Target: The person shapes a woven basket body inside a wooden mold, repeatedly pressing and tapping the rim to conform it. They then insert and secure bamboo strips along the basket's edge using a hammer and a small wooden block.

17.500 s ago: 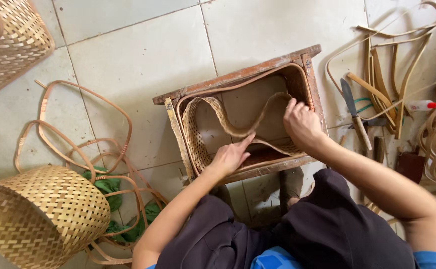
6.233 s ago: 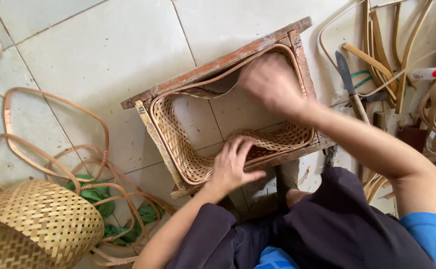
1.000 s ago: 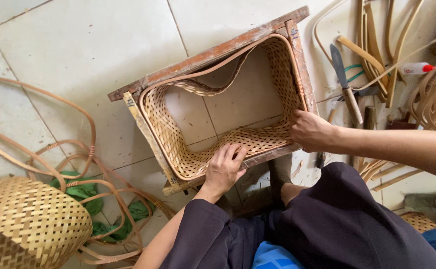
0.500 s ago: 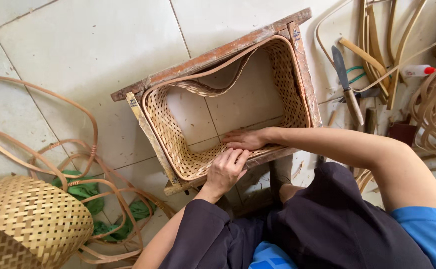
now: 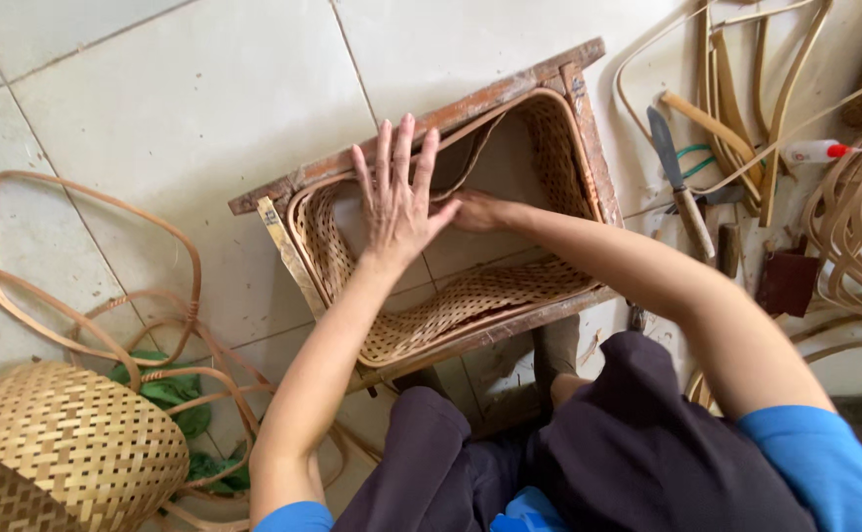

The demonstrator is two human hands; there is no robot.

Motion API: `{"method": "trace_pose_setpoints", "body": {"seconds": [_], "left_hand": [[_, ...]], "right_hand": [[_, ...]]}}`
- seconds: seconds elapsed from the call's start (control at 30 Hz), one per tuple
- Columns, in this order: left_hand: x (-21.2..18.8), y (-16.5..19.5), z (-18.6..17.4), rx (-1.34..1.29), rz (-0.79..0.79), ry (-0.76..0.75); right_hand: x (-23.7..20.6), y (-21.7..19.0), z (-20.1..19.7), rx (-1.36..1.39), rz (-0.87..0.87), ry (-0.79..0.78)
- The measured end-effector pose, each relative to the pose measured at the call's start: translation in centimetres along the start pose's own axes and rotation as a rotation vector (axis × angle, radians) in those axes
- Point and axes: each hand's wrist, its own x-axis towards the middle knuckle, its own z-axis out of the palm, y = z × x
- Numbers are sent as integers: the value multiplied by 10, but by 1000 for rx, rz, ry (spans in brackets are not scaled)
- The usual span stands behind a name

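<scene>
A: Left hand (image 5: 395,202) spread flat, fingers apart, hovering over the far rail of the wooden frame (image 5: 431,120). It grips nothing.

B: And the right hand (image 5: 478,210)?

A: Just beside it, reaching down inside the woven basket lining (image 5: 470,300); whether its fingers are closed, I cannot tell.

B: Advice?

A: I'd press the weave snug against the frame, working evenly along the rim. Knife (image 5: 682,187) lies beyond the right arm on the floor.

Tan checker-weave basket (image 5: 62,448), reddish-brown wooden frame (image 5: 421,128), pale grey tiles (image 5: 185,89), blue sleeves (image 5: 825,463).
</scene>
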Motion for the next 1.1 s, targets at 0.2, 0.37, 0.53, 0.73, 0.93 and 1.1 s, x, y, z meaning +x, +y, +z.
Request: {"method": "trace_pose_setpoints", "body": {"seconds": [0.2,0.37,0.53,0.73,0.93,1.1], "left_hand": [[19,-3,1,76,94,68],[-36,41,-31,-321,210,-284],[-80,52,-26,-491,112,-604],[-95,73,6,-390,-103,-550],[-107,72,4,-353,-86,-426],[-98,71,-3,-322,-58,-639]], "right_hand": [[9,-4,-15,13,-101,93],[-18,16,-24,-414,-226,-33],[-86,12,-31,-641,-243,-3],[-170,43,1,-1062,-90,-309],[-173,101,41,-1410,-363,188],[-171,82,36,-1267,-45,-341]]}}
